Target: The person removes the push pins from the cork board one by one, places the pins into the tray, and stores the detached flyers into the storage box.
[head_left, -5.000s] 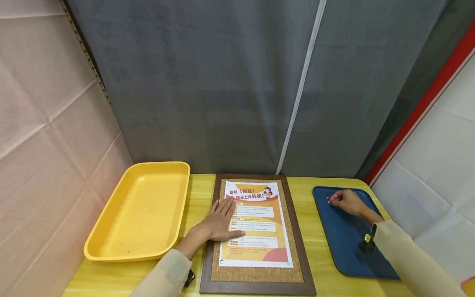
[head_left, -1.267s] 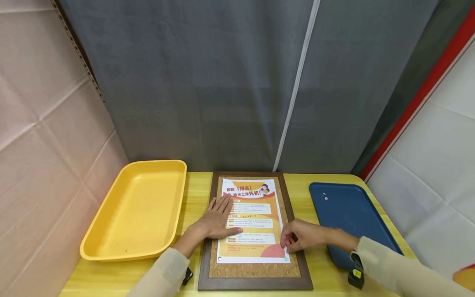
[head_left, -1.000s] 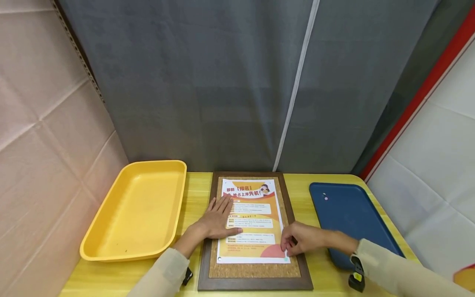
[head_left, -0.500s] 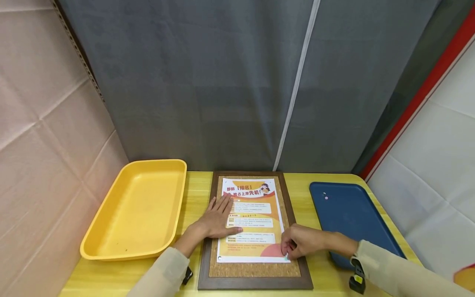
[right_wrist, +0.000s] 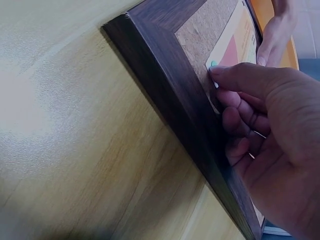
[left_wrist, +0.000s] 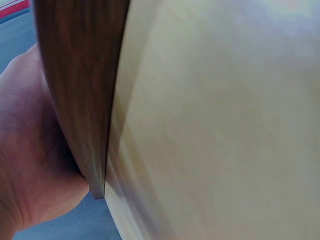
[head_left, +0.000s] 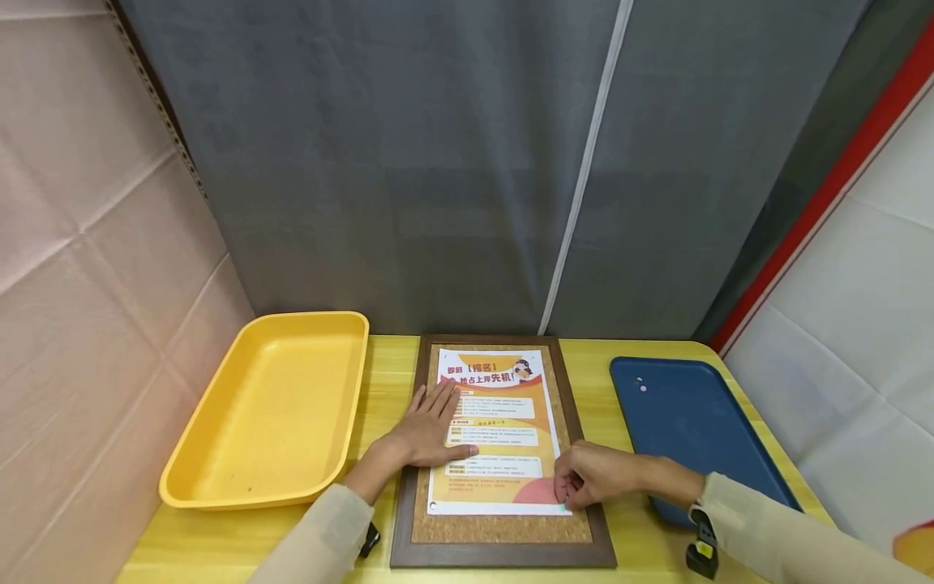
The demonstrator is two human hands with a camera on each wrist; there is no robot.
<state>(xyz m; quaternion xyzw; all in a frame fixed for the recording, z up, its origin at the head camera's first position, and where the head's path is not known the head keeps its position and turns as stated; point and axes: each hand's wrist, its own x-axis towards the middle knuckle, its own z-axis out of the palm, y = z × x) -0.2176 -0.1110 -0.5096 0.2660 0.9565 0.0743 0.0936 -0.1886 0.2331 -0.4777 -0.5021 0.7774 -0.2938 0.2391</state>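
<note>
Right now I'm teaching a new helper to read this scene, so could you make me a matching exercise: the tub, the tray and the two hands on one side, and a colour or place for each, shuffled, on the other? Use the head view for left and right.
Things:
1. tub
2. left hand
3. tray
4. right hand

Colour or place:
A. fingers curled at the lower right corner of the poster
B. yellow, left of the corkboard
C. blue, right of the corkboard
D. lying flat on the poster's left side

Right pairs: 1-B, 2-D, 3-C, 4-A
</note>
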